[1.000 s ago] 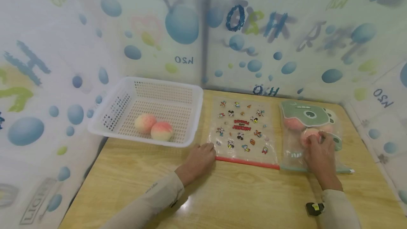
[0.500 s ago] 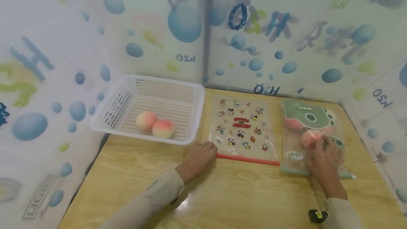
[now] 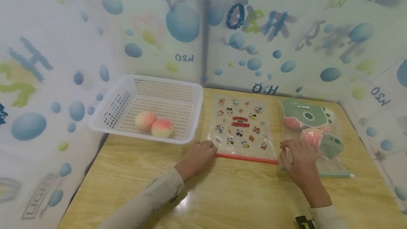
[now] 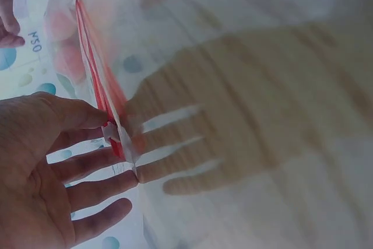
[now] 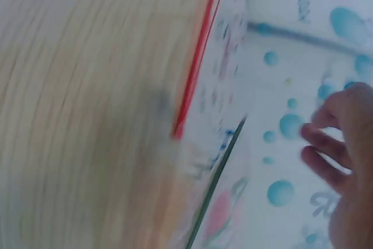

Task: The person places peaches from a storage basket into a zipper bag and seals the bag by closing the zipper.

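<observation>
My left hand (image 3: pixel 196 157) pinches the near left corner of a clear zip bag (image 3: pixel 241 127) with small cartoon prints. In the left wrist view, its thumb and forefinger meet at the red zip strip (image 4: pixel 98 65), while the other fingers extend straight. Over the near left part of a second zip bag (image 3: pixel 331 144), printed with green dinosaurs, my right hand (image 3: pixel 302 160) has loosely bent fingers and holds nothing. Several peaches (image 3: pixel 290 123) show through that bag. The right wrist view shows the right hand (image 5: pixel 344 138) apart from the bag's zip edge.
A white perforated basket (image 3: pixel 105 127) stands at the left with two peaches (image 3: pixel 162 128) inside. All of it rests on a wooden table (image 3: pixel 235 193), walled behind and at the sides by bubble-printed sheeting (image 3: pixel 184 22). A black wristband (image 3: pixel 303 222) is at the right sleeve.
My right hand has let go of a peach in the dinosaur bag and moved left toward the bag's near left edge. The left hand has stayed at its corner.
</observation>
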`<state>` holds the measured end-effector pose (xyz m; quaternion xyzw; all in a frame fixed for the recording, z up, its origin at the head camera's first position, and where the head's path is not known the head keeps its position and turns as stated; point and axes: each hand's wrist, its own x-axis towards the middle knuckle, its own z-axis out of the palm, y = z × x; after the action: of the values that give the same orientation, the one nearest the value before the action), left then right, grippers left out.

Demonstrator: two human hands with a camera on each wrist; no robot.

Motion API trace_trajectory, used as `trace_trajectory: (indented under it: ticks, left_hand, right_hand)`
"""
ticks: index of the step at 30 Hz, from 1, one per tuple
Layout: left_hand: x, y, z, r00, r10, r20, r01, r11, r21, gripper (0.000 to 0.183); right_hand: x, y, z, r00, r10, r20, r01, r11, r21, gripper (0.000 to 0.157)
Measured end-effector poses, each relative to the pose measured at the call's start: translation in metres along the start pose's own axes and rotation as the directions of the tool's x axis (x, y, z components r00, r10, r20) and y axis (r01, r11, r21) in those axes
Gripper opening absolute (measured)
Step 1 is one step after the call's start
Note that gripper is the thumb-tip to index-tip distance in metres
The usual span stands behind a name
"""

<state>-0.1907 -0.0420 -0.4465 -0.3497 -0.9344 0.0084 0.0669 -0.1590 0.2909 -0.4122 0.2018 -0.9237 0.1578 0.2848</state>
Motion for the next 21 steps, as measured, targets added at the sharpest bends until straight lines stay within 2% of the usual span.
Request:
trace_trajectory:
  ticks: [2, 6, 11, 15, 21]
  left_hand:
    - [0.000, 0.000, -0.001, 1.000, 0.009, -0.004, -0.009, 1.000, 0.020, 0.016]
    - [-0.001, -0.001, -0.002, 1.000, 0.019, 0.004, -0.019, 0.997, 0.075, 0.015]
    - [0.001, 0.001, -0.002, 1.000, 0.008, 0.023, -0.011, 0.995, 0.098, 0.014]
    - [0.003, 0.002, -0.001, 1.000, 0.008, 0.026, -0.010, 0.996, 0.091, 0.013]
    - [0.003, 0.003, -0.001, 1.000, 0.006, 0.031, -0.009, 0.994, 0.106, 0.015]
  right_hand:
    - [0.003, -0.013, 0.004, 0.998, 0.013, 0.063, -0.014, 1.000, 0.015, 0.008]
    - [0.004, -0.027, 0.013, 0.979, 0.049, 0.200, -0.056, 0.998, 0.030, 0.011]
    - [-0.001, -0.032, 0.030, 0.938, -0.048, 0.342, 0.046, 0.999, 0.015, 0.009]
    - [-0.007, -0.029, 0.041, 0.929, -0.069, 0.363, 0.074, 0.997, 0.001, 0.016]
    - [-0.011, -0.028, 0.051, 0.925, -0.048, 0.377, 0.048, 0.999, 0.008, 0.014]
